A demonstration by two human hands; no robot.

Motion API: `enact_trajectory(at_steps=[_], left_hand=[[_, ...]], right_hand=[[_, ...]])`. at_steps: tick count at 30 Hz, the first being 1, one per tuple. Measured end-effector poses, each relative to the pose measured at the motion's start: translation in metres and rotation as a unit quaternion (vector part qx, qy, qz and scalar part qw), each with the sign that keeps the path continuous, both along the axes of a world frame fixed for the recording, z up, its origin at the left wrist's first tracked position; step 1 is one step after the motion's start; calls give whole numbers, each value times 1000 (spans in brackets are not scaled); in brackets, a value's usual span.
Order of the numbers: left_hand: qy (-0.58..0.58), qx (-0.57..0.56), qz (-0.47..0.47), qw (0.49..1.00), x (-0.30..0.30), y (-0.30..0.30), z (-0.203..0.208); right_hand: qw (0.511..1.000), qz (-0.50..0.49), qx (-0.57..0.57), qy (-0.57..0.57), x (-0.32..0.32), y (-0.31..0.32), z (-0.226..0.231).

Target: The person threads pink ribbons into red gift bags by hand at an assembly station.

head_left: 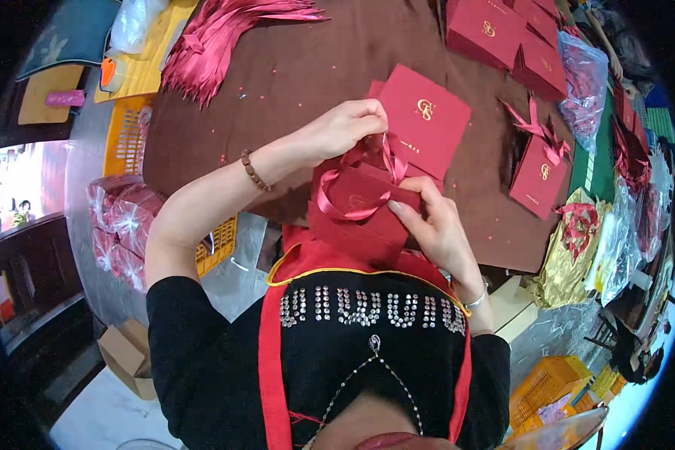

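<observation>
A small red paper gift bag point(356, 231) stands at the table's front edge, close against my red apron. Pink satin ribbon point(328, 196) loops across its front and rises from its top edge. My left hand point(350, 129) is above the bag, thumb and fingers pinched on the ribbon. My right hand point(433, 223) grips the bag's right side near the top, its thumb on the front. Just beyond my hands, flat red bags point(436, 112) with gold print lie overlapping. How the ribbon passes through the bag is hidden by my fingers.
Loose pink ribbons point(229, 37) are heaped at the table's far left. Stacked red bags point(495, 37) fill the far right corner. A bag with a tied ribbon bow point(540, 176) lies at the right. Plastic-wrapped red bundles point(124, 225) and a yellow crate point(124, 135) stand left of the table.
</observation>
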State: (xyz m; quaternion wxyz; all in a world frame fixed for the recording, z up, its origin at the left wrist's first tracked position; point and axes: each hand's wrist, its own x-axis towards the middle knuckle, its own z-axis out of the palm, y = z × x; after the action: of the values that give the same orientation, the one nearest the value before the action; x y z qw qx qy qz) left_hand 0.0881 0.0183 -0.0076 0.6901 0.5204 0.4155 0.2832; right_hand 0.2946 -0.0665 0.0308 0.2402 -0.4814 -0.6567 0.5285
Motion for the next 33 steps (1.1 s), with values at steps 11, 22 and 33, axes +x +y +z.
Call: enact_trajectory(at_steps=[11, 22, 33], left_hand=[[-133, -131, 290, 939, 17, 29, 27], [-109, 82, 89, 987, -17, 43, 43], [-168, -70, 126, 975, -15, -15, 17]], right_hand=[[998, 34, -45, -10, 2, 2, -7], [961, -18, -200, 191, 20, 7, -19], [918, -157, -122, 343, 20, 12, -25]])
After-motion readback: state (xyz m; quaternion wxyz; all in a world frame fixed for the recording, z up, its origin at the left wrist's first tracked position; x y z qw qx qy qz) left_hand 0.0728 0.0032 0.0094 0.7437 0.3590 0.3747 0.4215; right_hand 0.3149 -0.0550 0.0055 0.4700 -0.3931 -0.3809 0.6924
